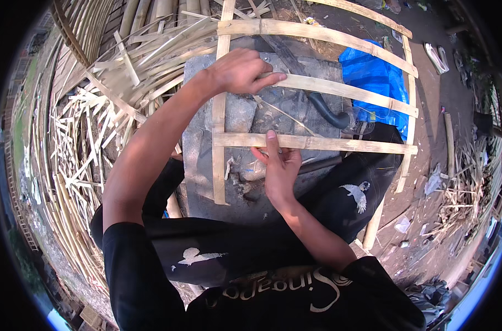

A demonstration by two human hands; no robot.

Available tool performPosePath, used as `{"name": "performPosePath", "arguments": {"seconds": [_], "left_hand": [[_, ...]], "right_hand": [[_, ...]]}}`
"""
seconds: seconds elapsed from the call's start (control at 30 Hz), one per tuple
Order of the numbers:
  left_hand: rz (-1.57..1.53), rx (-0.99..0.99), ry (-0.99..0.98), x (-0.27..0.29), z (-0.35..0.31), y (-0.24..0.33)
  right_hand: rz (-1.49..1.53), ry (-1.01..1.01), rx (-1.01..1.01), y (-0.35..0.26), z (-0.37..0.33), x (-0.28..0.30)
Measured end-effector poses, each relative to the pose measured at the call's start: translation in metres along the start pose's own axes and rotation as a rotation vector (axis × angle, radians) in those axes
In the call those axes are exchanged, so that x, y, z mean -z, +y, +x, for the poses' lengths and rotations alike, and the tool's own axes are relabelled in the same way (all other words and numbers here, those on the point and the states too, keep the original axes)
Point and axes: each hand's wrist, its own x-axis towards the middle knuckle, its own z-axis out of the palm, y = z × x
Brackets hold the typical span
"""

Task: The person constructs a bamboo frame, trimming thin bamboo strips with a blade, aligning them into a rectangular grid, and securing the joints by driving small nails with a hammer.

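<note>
A ladder-like frame of pale bamboo strips lies before me, with several crosspieces between a left side strip (pixel 220 116) and a right side strip (pixel 410 110). My left hand (pixel 240 71) is closed at the left end of a crosspiece (pixel 344 91), its thumb along that end. This hand covers the joint with the left side strip. My right hand (pixel 283 168) pinches the nearest crosspiece (pixel 339 144), thumb on top and fingers underneath. A thin sliver of bamboo (pixel 286 115) slants between these two crosspieces. Below them, a tool's dark curved handle (pixel 328 113) is partly hidden.
Under the frame is a worn grey slab (pixel 198 171) with stones on it. Split bamboo offcuts (pixel 91 127) are heaped at the left. A blue plastic sheet (pixel 380 80) lies beyond the right side; pale shoes (pixel 436 58) and bamboo scraps (pixel 466 204) sit farther right.
</note>
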Motion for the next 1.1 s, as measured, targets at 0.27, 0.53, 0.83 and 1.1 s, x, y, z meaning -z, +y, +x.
{"name": "performPosePath", "arguments": {"seconds": [0.27,0.53,0.83,1.1], "left_hand": [[0.040,-0.086,-0.051,-0.009,-0.018,-0.017],[0.022,0.010,-0.106,-0.019,-0.012,-0.017],[0.047,-0.012,-0.007,-0.025,0.004,-0.007],[0.155,-0.101,0.101,-0.024,0.021,-0.007]], "right_hand": [[0.032,-0.014,-0.049,0.013,0.007,-0.003],[0.108,0.003,-0.011,0.010,-0.002,-0.009],[0.131,-0.070,-0.009,0.032,-0.009,0.001],[0.119,-0.035,0.016,0.017,0.010,0.007]]}}
